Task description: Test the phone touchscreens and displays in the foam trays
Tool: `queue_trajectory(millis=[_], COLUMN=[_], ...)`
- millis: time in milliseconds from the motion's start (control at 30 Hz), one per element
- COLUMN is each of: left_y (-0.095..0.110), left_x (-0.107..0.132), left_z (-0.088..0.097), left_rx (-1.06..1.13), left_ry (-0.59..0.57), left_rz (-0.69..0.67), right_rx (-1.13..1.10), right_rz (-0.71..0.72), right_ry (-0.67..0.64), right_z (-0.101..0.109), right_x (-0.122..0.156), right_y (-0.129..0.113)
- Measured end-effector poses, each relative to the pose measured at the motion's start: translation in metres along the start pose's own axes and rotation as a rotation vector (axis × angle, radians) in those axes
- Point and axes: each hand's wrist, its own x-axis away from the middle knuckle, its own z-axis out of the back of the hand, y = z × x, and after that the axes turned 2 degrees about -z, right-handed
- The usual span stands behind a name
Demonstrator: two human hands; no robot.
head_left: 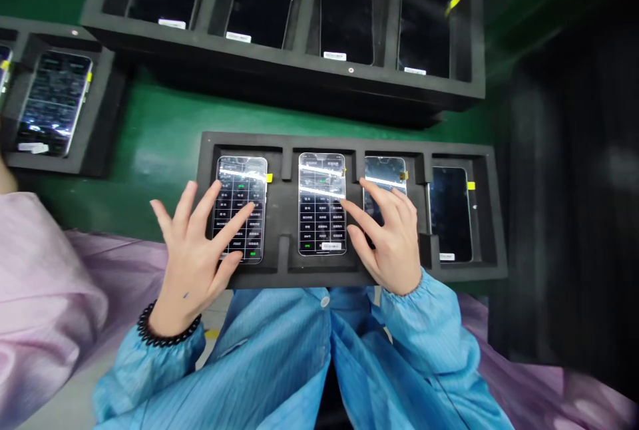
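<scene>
A black foam tray (309, 278) lies in front of me, with a smartphone in each of its compartments. Over the leftmost smartphone (239, 217) my left hand (200, 250) is spread, its index finger at the lit grid menu. My right hand (387, 237) has its fingers apart, the index fingertip at the right edge of the second smartphone (322, 217), which shows a similar grid. That hand partly covers the third smartphone (382, 174). Furthest right, the fourth smartphone (450, 217) has a dark screen, a yellow tab and a white label.
Behind stands a taller black foam tray (349, 74) holding several dark-screened phones. Another foam tray (100, 110) with lit phones sits at the left on the green table (164, 110). Beside me at the left is a person's pink sleeve (44, 303).
</scene>
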Motion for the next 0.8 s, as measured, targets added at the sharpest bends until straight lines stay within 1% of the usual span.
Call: queue_trajectory(millis=[100, 167, 233, 333, 400, 467, 533, 567, 600, 633, 667, 700, 733, 767, 800], left_y=[0.0, 0.001, 0.002, 0.006, 0.007, 0.007, 0.006, 0.006, 0.005, 0.005, 0.004, 0.003, 0.002, 0.0, -0.003], left_x=[-0.002, -0.002, -0.001, 0.003, 0.005, 0.009, 0.012, 0.014, 0.016, 0.018, 0.022, 0.026, 0.031, 0.037, 0.045], left_z=[-0.001, -0.002, -0.001, 0.001, 0.002, 0.002, 0.001, 0.0, -0.001, -0.002, -0.002, -0.003, -0.004, -0.006, -0.007], left_rx=[-0.011, -0.008, 0.014, 0.036, 0.042, 0.062, 0.1, 0.126, 0.146, 0.154, 0.153, 0.15, 0.148, 0.142, 0.144], left_ry=[-0.042, -0.03, 0.036, 0.136, 0.155, 0.144, 0.164, 0.2, 0.236, 0.257, 0.251, 0.21, 0.142, 0.094, 0.059], left_rz=[-0.011, -0.01, 0.032, 0.113, 0.136, 0.153, 0.203, 0.264, 0.356, 0.47, 0.594, 0.714, 0.813, 0.871, 0.863], right_rx=[0.035, 0.012, -0.062, -0.133, -0.105, -0.039, 0.032, 0.051, 0.053, 0.044, 0.033, 0.026, 0.026, 0.033, 0.044], right_rz=[0.014, 0.003, -0.043, -0.196, -0.321, -0.443, -0.572, -0.636, -0.701, -0.762, -0.819, -0.871, -0.918, -0.955, -0.983], right_ry=[-0.081, -0.085, -0.016, 0.143, 0.246, 0.324, 0.334, 0.319, 0.299, 0.278, 0.265, 0.258, 0.248, 0.226, 0.204], right_z=[-0.002, 0.0, 0.006, 0.02, 0.031, 0.039, 0.043, 0.044, 0.043, 0.041, 0.039, 0.038, 0.036, 0.036, 0.036], right_x=[-0.002, -0.002, 0.002, 0.016, 0.032, 0.051, 0.072, 0.081, 0.09, 0.096, 0.101, 0.104, 0.105, 0.104, 0.102], right_y=[0.0, 0.002, 0.007, 0.02, 0.032, 0.044, 0.056, 0.061, 0.065, 0.069, 0.072, 0.074, 0.076, 0.078, 0.079])
